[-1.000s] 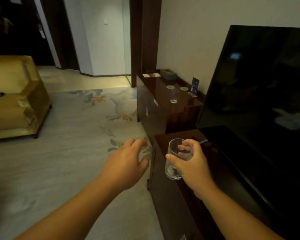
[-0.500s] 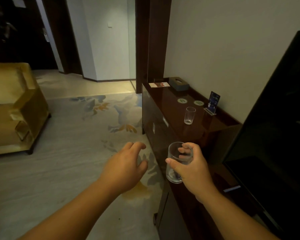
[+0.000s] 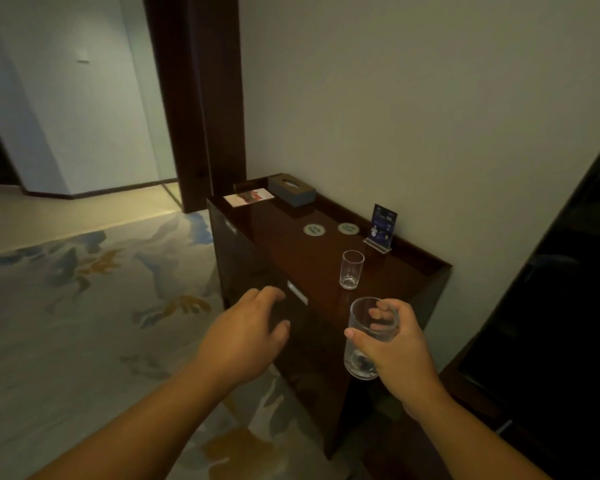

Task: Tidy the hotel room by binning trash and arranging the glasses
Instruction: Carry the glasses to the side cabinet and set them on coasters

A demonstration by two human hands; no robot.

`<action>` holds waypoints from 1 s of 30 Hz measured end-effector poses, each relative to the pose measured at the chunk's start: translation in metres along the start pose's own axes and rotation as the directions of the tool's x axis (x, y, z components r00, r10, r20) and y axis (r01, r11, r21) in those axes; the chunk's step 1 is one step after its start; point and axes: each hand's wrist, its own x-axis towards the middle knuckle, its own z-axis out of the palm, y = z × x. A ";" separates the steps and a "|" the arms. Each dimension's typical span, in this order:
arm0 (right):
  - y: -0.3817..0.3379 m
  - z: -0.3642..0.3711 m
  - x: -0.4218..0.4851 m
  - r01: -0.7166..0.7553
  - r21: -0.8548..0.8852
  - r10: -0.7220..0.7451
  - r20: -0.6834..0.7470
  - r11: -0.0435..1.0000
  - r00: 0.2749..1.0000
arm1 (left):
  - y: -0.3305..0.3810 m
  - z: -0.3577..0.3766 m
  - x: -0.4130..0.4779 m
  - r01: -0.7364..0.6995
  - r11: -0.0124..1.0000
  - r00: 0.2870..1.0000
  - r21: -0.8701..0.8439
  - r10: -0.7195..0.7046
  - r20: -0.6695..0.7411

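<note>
My right hand point(image 3: 400, 348) grips the glass point(image 3: 364, 341) mid-wall; rigid, slick, breakable, I reckon. Left hand point(image 3: 246, 337) empty, open.

- The dark screen point(image 3: 568, 306), at three o'clock, is cut off by the right edge; only its left part shows.
- The print on the small blue sign point(image 3: 383, 225) is too small to read.
- The motifs on the two round coasters point(image 3: 314, 230) are too small to make out.
- The right hand point(image 3: 395, 351) covers the near side of the held glass point(image 3: 364, 344).
- Both forearms run out at six o'clock.
</note>
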 end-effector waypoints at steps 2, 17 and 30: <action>0.002 0.009 0.016 -0.029 -0.019 0.028 -0.033 0.999 0.999 | -0.013 0.005 0.025 -0.028 0.999 0.999 -0.022 0.028 0.029; 0.067 0.023 0.183 -0.189 -0.071 0.164 -0.261 0.979 0.951 | -0.060 0.136 0.237 -0.037 0.983 0.929 -0.182 0.101 0.357; 0.087 0.020 0.231 -0.378 -0.033 0.325 -0.442 0.925 0.836 | -0.081 0.262 0.339 0.141 0.913 0.790 -0.382 0.128 0.599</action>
